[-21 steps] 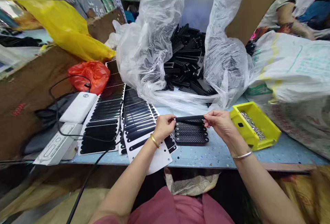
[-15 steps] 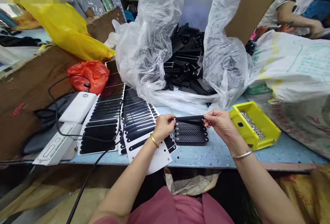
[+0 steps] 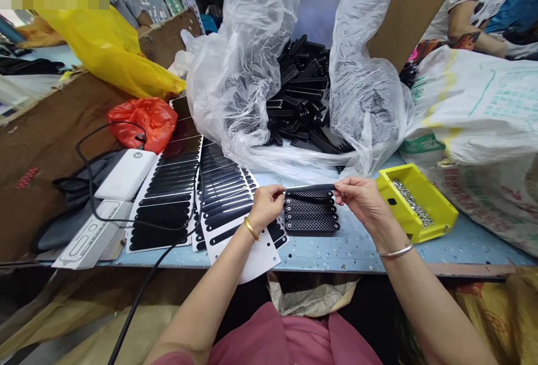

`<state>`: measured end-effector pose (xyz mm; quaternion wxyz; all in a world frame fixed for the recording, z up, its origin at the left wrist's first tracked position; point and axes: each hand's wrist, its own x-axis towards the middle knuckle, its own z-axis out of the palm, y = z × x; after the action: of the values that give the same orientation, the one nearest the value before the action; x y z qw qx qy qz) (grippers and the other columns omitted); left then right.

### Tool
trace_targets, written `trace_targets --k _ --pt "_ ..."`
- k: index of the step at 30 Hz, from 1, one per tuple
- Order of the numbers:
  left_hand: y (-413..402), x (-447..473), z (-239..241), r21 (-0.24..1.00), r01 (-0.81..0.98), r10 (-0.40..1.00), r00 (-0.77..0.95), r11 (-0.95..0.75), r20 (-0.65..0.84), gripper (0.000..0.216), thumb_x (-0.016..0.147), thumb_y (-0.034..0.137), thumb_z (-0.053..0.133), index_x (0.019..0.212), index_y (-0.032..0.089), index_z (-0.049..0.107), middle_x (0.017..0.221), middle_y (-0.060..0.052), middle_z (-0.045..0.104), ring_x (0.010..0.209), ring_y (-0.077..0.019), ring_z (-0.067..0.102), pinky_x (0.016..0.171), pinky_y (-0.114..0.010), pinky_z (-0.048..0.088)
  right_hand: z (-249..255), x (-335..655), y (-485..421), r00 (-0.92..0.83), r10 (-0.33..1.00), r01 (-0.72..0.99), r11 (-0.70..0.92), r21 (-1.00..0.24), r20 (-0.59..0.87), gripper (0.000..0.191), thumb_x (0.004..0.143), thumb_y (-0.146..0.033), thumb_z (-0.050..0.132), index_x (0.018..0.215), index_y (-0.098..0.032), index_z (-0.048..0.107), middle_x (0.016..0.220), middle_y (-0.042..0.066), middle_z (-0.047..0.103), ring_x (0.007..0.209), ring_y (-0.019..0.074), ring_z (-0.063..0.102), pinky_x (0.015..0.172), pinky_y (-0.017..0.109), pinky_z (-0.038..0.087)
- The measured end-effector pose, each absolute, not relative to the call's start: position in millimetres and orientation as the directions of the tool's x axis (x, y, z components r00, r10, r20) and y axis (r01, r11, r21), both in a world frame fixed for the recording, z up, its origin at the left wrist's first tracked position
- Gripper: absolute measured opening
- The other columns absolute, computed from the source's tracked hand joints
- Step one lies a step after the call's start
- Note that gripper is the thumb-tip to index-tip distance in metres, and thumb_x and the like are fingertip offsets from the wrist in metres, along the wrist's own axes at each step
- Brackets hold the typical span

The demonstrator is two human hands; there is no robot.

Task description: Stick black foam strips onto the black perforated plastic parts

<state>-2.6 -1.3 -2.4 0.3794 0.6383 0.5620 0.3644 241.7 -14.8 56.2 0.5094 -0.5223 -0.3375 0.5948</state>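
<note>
Black strip [image 3: 310,188] sits slightly higher than 0.5 s ago, with more of the topmost patterned piece below it exposed; right hand [image 3: 362,199] shifted slightly up and outward, left hand [image 3: 268,206] almost unchanged. At upper right, a co-worker's arm [image 3: 464,26] has also changed position.

Hands: apart from each other, both pinched on the strip between thumb and fingers, left hand at its left end, right hand at its right end. Strip lies roughly level between them, at the far edge of a stack of black patterned pieces [image 3: 311,217] on the table [image 3: 357,253]. Pieces lie side by side, 1 small silver fitting visible at each right end.

Surroundings: yellow bin [image 3: 399,213] just beside the right hand, holding small metal parts [image 3: 412,202]. White sheets [image 3: 247,261] carrying rows of black strips lie at left, near the left forearm. Beyond the hands, clear plastic bag [image 3: 235,90], opened around a heap of black parts [image 3: 298,96].
</note>
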Motion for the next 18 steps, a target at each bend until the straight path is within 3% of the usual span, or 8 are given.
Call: trace_targets --k 18 --pt "-1.8 -1.5 0.8 0.883 0.464 0.996 0.082 -0.068 0.033 0.023 0.076 0.009 0.059 0.086 0.017 0.079 0.074 -0.004 0.076 0.069 -0.0172 0.07 0.07 -0.027 0.053 51.3 239.4 -16.0 0.055 0.946 -0.221 -0.301 -0.928 -0.32 0.031 0.049 -0.032 0.093 0.055 -0.015 0.068 0.052 0.003 0.065 0.042 0.0118 0.058 0.039 0.021 0.04"
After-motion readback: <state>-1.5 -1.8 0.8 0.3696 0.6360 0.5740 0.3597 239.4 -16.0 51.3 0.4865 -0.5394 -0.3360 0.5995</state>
